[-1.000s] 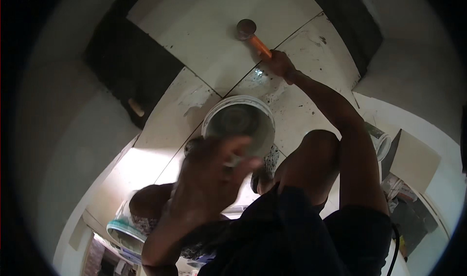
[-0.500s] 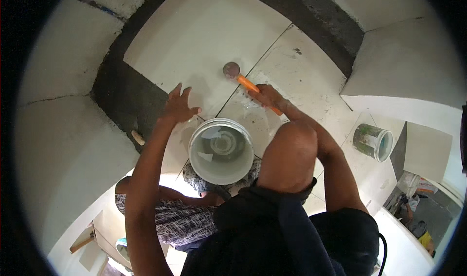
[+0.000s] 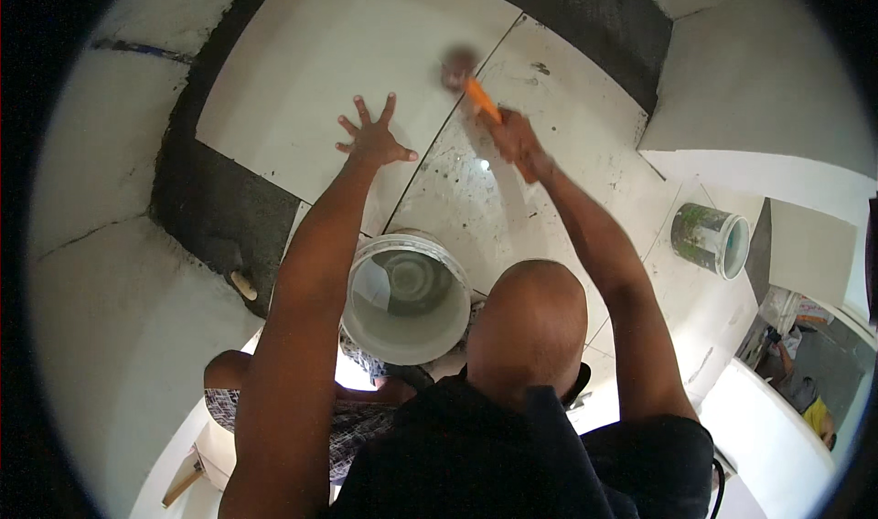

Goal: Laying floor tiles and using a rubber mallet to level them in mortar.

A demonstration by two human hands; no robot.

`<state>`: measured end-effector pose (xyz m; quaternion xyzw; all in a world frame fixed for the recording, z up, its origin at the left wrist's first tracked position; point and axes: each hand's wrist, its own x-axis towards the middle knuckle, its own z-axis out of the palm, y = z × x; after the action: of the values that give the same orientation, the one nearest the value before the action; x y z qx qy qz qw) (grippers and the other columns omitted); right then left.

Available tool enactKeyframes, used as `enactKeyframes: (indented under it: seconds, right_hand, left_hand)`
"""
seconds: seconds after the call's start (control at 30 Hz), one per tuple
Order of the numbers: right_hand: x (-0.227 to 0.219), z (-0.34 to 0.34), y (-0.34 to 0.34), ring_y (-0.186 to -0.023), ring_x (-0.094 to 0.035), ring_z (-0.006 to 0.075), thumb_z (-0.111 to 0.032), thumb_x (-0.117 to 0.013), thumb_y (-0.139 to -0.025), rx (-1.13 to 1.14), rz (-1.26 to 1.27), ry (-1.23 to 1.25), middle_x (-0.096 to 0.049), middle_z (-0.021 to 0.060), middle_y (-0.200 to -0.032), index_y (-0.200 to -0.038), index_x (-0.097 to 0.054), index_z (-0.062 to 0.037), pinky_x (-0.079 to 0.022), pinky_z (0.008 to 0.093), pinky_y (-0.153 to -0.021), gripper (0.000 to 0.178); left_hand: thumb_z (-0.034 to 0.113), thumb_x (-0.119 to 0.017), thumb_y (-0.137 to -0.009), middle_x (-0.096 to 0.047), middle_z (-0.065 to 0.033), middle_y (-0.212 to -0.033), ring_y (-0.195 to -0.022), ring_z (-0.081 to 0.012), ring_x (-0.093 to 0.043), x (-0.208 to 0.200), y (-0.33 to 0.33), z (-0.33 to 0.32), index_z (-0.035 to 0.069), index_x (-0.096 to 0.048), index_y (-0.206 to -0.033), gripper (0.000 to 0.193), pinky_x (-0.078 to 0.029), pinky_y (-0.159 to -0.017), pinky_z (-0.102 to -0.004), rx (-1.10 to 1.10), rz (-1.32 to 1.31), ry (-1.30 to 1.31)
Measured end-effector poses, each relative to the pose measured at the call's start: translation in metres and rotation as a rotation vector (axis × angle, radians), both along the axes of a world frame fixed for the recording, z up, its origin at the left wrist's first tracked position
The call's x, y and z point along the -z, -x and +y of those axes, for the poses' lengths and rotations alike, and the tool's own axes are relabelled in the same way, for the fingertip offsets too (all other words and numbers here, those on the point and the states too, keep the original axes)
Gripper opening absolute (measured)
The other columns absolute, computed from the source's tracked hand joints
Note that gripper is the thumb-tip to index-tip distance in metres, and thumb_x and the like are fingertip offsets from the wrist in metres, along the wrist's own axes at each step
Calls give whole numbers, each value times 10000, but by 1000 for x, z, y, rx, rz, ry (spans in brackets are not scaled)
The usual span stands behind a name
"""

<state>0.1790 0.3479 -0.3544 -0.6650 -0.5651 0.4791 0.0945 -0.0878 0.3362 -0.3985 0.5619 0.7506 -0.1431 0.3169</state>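
Observation:
My right hand (image 3: 515, 142) grips the orange handle of a mallet (image 3: 483, 101). Its round, dark head is blurred over the seam between two pale floor tiles; whether it touches them I cannot tell. My left hand (image 3: 373, 139), fingers spread wide, is at the large tile (image 3: 302, 80) left of that seam, holding nothing. Closer to me, between my forearms, stands a white bucket (image 3: 402, 336) with clear water in it. Wet spots and small specks mark the right-hand tile (image 3: 585, 107).
Dark grey mortar (image 3: 233, 199) borders the tiles at the left and far side, below bare walls. A dirty bucket (image 3: 709, 240) lies on its side at the right. A small pale object (image 3: 242, 286) rests on the left mortar. My bent knee (image 3: 530, 327) rises beside the water bucket.
My right hand and the mallet have moved farther away from me, the mallet head now blurred. My left hand has moved forward and right over the large tile, its fingers spreading wider.

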Motion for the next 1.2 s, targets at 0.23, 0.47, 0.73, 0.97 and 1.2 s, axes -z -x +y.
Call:
enactKeyframes:
  seconds: [0.23,0.47,0.73,0.97,1.2]
  right_hand:
    - [11,54,9,-520,-575,158,-695,-510,-965,44,1,-190,-580,51,-643,-948,-636,19,-463,333,-464,725]
    - [14,59,6,-473,-580,178,-681,-506,-973,42,10,-136,-581,81,-624,-952,-629,32,-468,348,-417,723]
    - [31,88,5,-505,-646,237,-698,-453,-984,22,-145,-344,-634,138,-647,-968,-636,64,-531,383,-470,784]
    - [19,90,12,-563,-687,262,-671,-438,-1004,1,-156,-173,-686,201,-727,-966,-645,69,-550,403,-510,769]
    - [20,92,18,-573,-674,241,-690,-451,-976,12,-47,-198,-681,182,-754,-976,-656,62,-522,394,-494,779]
  left_hand:
    - [539,-955,-593,303,-158,-1658,-1466,-609,191,-10,0,-1,533,76,-1581,1429,-259,-988,-888,-20,-80,54]
    - [435,-982,-592,288,-151,-1666,-1465,-611,195,-17,-2,-2,548,50,-1580,1432,-284,-981,-880,-45,-91,33]
    - [434,-930,-670,265,-112,-1682,-1504,-560,155,-27,-9,-4,546,42,-1583,1339,-316,-1023,-835,-20,-50,79]
    - [380,-942,-662,275,-121,-1676,-1502,-568,143,-34,-8,-4,542,42,-1584,1358,-343,-1022,-822,-13,-65,80]
    - [366,-953,-653,269,-122,-1678,-1504,-566,133,-25,-8,-4,562,22,-1576,1357,-357,-1024,-812,-9,-50,97]
